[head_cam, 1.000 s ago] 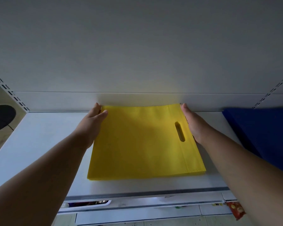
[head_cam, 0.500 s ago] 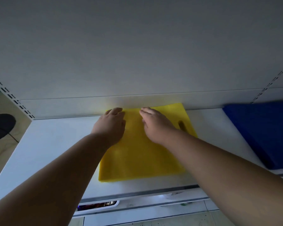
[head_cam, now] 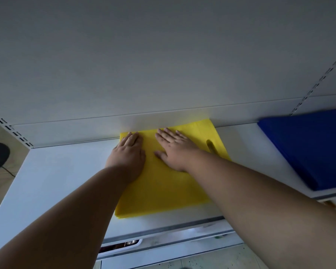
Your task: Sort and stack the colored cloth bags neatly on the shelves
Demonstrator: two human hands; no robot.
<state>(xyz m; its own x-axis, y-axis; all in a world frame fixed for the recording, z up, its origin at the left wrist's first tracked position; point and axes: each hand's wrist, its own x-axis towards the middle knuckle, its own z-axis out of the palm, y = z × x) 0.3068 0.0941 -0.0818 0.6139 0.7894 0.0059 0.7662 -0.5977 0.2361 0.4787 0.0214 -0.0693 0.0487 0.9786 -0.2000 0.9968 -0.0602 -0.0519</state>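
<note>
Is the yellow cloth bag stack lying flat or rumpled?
Flat: the yellow cloth bag stack lies smooth on the white shelf, both hands pressing it.

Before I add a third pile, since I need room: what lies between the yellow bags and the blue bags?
Only bare white shelf shows between the yellow bags and the blue bags, in the head view.

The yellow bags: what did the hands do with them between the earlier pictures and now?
A second ago the left hand and right hand lay against the left and right edges of the yellow bags. Both then moved inward onto the top of the stack, where they now lie flat, fingers straight, pressing down. Nothing was gripped. The yellow stack stayed against the back of the shelf, and the blue bags stayed at the right.
</note>
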